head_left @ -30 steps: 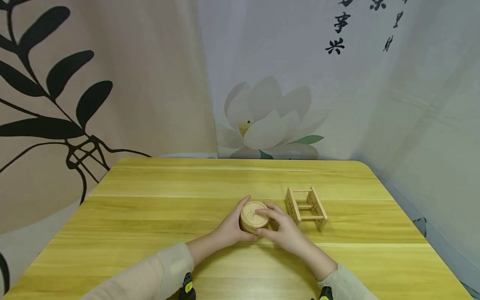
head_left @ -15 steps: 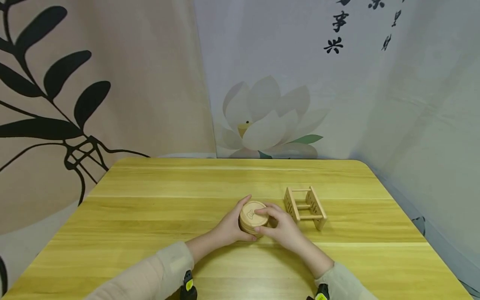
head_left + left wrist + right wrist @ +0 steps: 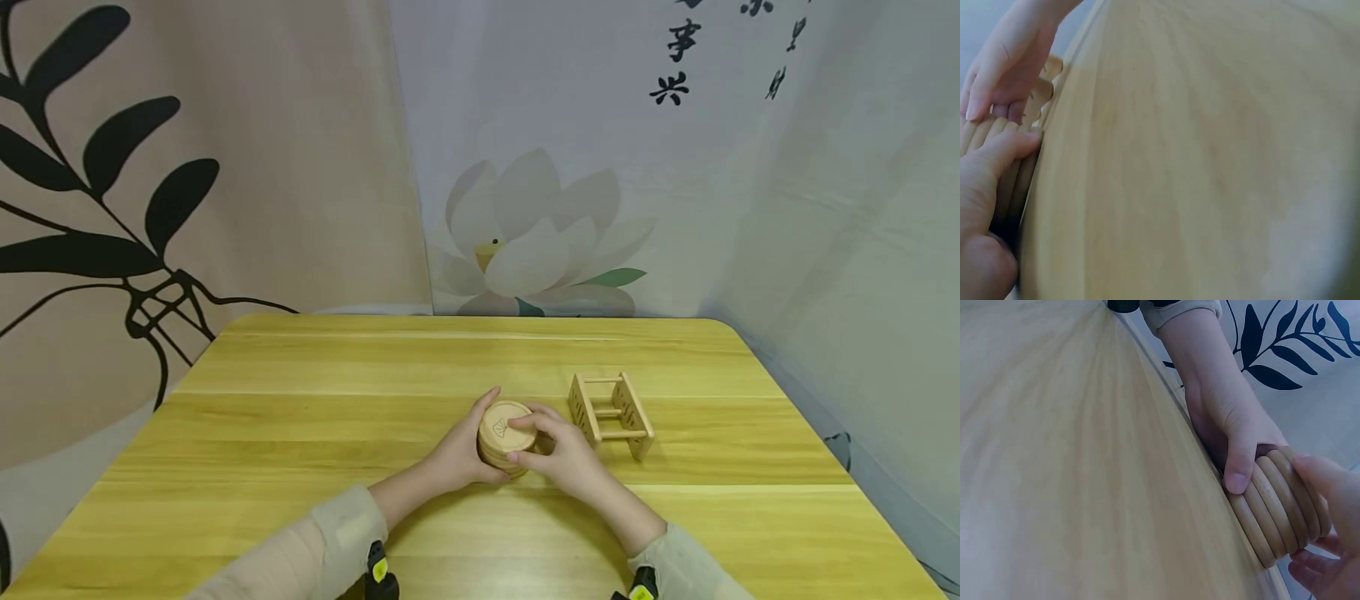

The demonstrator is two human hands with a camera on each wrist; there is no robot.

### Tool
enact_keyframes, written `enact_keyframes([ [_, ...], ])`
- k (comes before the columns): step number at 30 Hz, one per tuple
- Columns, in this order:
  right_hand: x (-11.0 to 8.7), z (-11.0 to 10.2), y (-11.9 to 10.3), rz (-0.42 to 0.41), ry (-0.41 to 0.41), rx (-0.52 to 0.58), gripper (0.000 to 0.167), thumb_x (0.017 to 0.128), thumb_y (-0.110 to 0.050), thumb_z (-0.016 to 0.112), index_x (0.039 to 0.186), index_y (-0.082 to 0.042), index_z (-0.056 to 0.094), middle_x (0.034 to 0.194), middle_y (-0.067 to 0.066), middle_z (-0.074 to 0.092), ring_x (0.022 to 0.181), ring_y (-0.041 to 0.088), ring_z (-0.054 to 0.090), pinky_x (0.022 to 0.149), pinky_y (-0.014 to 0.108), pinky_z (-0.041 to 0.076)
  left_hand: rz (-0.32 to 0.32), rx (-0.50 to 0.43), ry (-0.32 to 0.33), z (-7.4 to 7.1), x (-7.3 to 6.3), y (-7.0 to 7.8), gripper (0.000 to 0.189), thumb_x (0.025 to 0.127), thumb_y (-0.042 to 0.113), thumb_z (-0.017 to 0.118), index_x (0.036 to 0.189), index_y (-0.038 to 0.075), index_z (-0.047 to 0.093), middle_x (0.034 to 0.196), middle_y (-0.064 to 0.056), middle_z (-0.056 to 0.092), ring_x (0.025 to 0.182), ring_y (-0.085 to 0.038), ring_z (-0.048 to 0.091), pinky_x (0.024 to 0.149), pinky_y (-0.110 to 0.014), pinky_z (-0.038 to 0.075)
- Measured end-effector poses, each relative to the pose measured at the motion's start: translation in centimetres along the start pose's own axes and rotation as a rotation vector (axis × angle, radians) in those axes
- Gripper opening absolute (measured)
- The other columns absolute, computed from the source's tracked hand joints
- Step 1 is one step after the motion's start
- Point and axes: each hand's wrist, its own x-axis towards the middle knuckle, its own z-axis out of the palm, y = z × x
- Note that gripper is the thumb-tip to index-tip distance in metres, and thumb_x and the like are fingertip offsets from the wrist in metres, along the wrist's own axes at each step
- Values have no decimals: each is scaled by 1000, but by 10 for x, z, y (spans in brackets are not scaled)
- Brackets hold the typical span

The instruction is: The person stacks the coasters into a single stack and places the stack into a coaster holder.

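A stack of several round wooden coasters (image 3: 498, 430) stands on the table between my two hands, a fan-like leaf design on its top disc. My left hand (image 3: 467, 457) wraps its left side, thumb in front near the bottom and fingers behind. From the right, my right hand (image 3: 572, 463) holds the upper discs, its index finger over the top and its thumb on the near edge. In the right wrist view, the layered edges of the coasters (image 3: 1277, 503) show between the left thumb (image 3: 1237, 478) and the right hand's fingers. The stack's far side is hidden in the head view.
A small wooden rack (image 3: 611, 414) with slotted sides and round crossbars stands just right of my right hand. The wooden table (image 3: 300, 400) reaches back to a printed curtain (image 3: 322, 167).
The hands stay on the stack and have shifted very slightly left. A little more of the stack's layered front edge shows now. The rack stays where it was.
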Motion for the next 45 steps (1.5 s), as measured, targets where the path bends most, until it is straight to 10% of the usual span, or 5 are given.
enact_keyframes([
  [22,-4,-1,-1,-22,-31,-9,42,79,-27,79,118,-18,66,146,11,40,123,29,47,97,46,42,60,-21,13,3,-9,-2,130,61,4,88,155,21,0,150,-15,29,127,-30,42,101,-47,38],
  [32,-8,-9,-42,-18,-56,6,51,80,-10,78,127,0,59,140,21,42,120,34,48,96,51,42,61,-12,29,0,-12,-1,135,61,8,89,153,36,-6,150,-16,29,131,-31,38,104,-51,32],
  [45,-4,-5,-4,14,-83,107,68,82,-16,77,141,-6,47,141,10,41,123,31,46,96,37,44,43,-82,34,-2,-10,1,137,59,1,87,152,40,-6,136,-5,44,119,-22,49,100,-43,39],
])
